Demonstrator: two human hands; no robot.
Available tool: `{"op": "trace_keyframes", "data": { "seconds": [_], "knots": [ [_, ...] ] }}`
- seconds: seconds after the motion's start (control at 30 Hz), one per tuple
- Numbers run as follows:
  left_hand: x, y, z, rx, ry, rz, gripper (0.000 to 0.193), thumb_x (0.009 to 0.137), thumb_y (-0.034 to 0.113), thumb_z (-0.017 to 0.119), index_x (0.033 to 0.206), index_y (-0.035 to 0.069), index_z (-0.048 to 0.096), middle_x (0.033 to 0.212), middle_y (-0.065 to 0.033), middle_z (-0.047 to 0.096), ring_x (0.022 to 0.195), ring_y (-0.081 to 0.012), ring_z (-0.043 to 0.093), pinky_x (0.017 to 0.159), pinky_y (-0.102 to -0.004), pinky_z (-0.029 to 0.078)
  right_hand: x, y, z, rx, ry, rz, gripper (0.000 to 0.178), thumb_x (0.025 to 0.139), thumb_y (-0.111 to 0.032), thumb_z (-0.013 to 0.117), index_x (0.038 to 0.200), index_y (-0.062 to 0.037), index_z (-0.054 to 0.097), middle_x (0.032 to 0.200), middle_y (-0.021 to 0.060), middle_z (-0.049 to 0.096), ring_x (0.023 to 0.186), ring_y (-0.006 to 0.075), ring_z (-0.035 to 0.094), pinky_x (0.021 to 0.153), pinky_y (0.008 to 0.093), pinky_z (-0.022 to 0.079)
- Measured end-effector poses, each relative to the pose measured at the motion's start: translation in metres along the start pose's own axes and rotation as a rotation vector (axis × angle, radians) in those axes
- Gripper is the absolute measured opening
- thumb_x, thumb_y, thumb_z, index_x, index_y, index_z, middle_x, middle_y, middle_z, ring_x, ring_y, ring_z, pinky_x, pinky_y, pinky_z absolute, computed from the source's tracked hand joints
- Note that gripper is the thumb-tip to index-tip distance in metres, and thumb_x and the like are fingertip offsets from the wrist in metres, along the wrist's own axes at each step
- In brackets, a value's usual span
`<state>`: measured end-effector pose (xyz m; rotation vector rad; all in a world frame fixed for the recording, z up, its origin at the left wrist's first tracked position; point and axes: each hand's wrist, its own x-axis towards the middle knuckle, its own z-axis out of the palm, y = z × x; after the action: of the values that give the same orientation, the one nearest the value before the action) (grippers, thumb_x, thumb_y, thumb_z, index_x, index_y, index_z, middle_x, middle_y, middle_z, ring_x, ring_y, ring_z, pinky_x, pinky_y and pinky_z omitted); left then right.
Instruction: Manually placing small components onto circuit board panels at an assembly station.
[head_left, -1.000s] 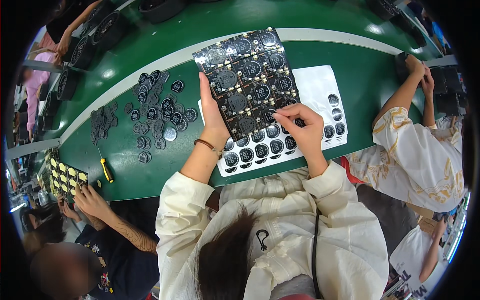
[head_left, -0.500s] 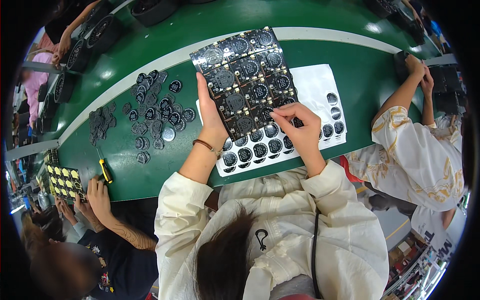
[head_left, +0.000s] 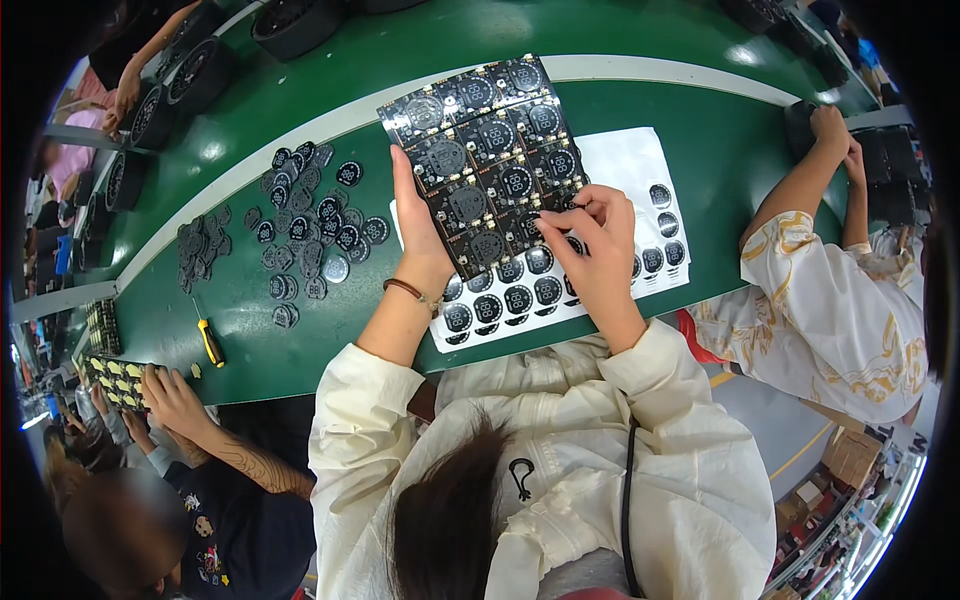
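My left hand [head_left: 422, 240] grips a black printed circuit board panel [head_left: 497, 135] by its left edge, thumb along the side, holding it tilted above the bench. Round units in rows fill the panel. Some carry a dark disc with display markings, while those in the left column look plain grey. My right hand [head_left: 600, 245] is closed in a pinch, thumb and forefinger at the panel's lower right. Whatever lies between those fingertips is too small to make out. Beneath both hands lie white sheets [head_left: 625, 165] bearing rows of round black display stickers [head_left: 518, 299].
Left of the panel, round dark discs [head_left: 335, 215] lie heaped on the green bench [head_left: 350, 340], with a smaller grey pile [head_left: 203, 245] beyond. A yellow-handled screwdriver [head_left: 210, 342] lies nearby. A co-worker's hand [head_left: 175, 405] holds another panel [head_left: 118, 380] at left; another person [head_left: 810, 290] works at right.
My right hand has shifted slightly left and up along the panel, still pinched. The left co-worker's hand and panel have moved left and down, and a small pale piece now shows on the bench there.
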<state>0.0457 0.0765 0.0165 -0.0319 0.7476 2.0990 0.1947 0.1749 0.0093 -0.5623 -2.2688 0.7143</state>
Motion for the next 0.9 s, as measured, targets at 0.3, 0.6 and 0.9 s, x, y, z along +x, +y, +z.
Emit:
{"op": "trace_keyframes", "data": {
  "seconds": [0.3, 0.6, 0.9],
  "knots": [
    [0.006, 0.0, -0.008, -0.064, 0.058, 0.022, 0.061, 0.089, 0.058, 0.036, 0.119, 0.007, 0.05, 0.108, -0.0121, 0.059, 0.093, -0.0272, 0.06, 0.082, -0.041, 0.051, -0.003, 0.015, -0.029, 0.175, 0.123, -0.003, 0.019, 0.071, -0.001, 0.066, 0.089, -0.0034, 0.062, 0.099, 0.0105, 0.053, 0.09, 0.0233, 0.053, 0.077, 0.0307, 0.043],
    [0.007, 0.001, -0.012, -0.076, 0.053, 0.047, 0.057, 0.089, 0.054, 0.039, 0.118, 0.006, 0.051, 0.108, -0.012, 0.06, 0.093, -0.0273, 0.061, 0.082, -0.0409, 0.05, -0.034, 0.026, -0.083, 0.007, -0.134, 0.084, 0.026, 0.072, 0.0, 0.064, 0.098, -0.0024, 0.062, 0.112, 0.0131, 0.054, 0.098, 0.0257, 0.054, 0.085, 0.0323, 0.042],
    [0.008, 0.0, -0.015, -0.061, 0.052, 0.083, 0.053, 0.091, 0.049, 0.039, 0.118, 0.005, 0.051, 0.107, -0.0123, 0.06, 0.09, -0.0265, 0.061, 0.08, -0.0391, 0.051, -0.048, 0.046, -0.082, -0.008, -0.29, 0.1, 0.043, 0.072, -0.004, 0.068, 0.114, -0.0028, 0.057, 0.119, 0.0129, 0.051, 0.108, 0.0277, 0.051, 0.092, 0.0348, 0.041]
  ]
}}
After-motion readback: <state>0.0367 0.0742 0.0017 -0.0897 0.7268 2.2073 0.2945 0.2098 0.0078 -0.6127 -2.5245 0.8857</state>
